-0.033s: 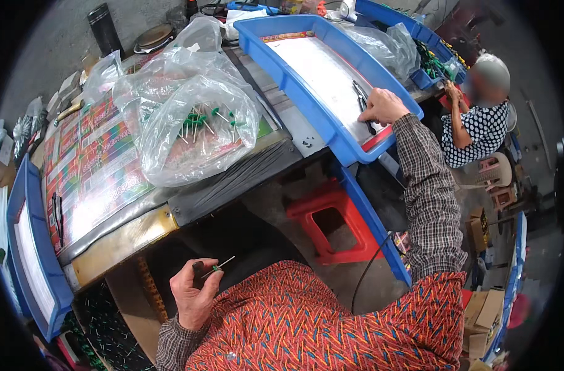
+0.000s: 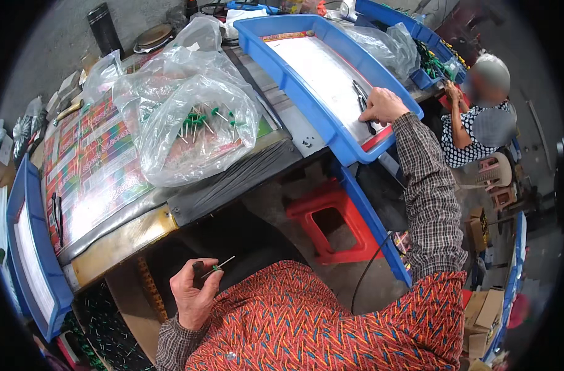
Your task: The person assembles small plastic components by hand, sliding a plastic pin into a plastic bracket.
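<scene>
Over my lap, my left hand pinches a small green piece with a thin metal pin; a dark tip also shows by its fingers. My right hand reaches into the blue tray and its fingers are drawn together at the near end. They lie against a slim dark tool, perhaps pliers or tweezers, on the white sheet. Whether they grip it I cannot tell. Left of the tray, a clear plastic bag holds several green-headed pins.
A second blue tray stands at the left edge beside dark scissors. A red stool is under the table edge. At the right sits another person by a blue bin of green pieces. A black flask stands behind.
</scene>
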Demonstrator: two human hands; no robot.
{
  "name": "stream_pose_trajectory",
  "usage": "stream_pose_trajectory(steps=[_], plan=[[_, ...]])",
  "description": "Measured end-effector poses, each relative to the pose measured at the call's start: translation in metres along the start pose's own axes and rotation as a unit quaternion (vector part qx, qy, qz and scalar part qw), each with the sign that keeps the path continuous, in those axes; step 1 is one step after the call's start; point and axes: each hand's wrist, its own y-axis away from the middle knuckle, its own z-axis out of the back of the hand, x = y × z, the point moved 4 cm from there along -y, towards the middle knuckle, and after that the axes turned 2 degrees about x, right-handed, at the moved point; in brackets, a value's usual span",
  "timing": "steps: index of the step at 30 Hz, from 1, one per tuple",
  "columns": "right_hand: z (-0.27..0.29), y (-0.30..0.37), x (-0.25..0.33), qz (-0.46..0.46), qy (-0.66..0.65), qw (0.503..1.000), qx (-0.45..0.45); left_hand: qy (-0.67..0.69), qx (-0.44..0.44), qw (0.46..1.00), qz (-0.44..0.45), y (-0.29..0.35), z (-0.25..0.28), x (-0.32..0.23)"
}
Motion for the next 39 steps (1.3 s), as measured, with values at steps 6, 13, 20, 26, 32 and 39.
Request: stream_pose_trajectory(steps=[6, 13, 20, 26, 32, 39], plan=[[-0.010, -0.014, -0.017, 0.003, -0.078, 0.996, 0.047, 0.009, -0.002, 1.000, 0.009, 0.000, -0.001, 0.002], [-0.005, -0.011, -0.010, 0.037, -0.103, 0.994, -0.011, 0.012, -0.006, 1.000, 0.003, 0.004, 0.005, 0.004], [0.028, 0.037, 0.042, 0.088, -0.281, 0.946, -0.138, 0.035, -0.003, 0.999, 0.004, 0.005, 0.008, 0.004], [0.047, 0.086, 0.089, 0.180, -0.503, 0.836, -0.128, 0.057, 0.005, 0.998, 0.017, 0.010, 0.013, 0.003], [0.013, 0.132, 0.157, 0.226, -0.542, 0.809, 0.004, 0.091, -0.001, 0.995, 0.037, 0.017, 0.022, 0.001], [-0.049, 0.156, 0.201, 0.193, -0.637, 0.722, 0.188, 0.104, -0.007, 0.994, 0.042, 0.017, 0.036, -0.004]])
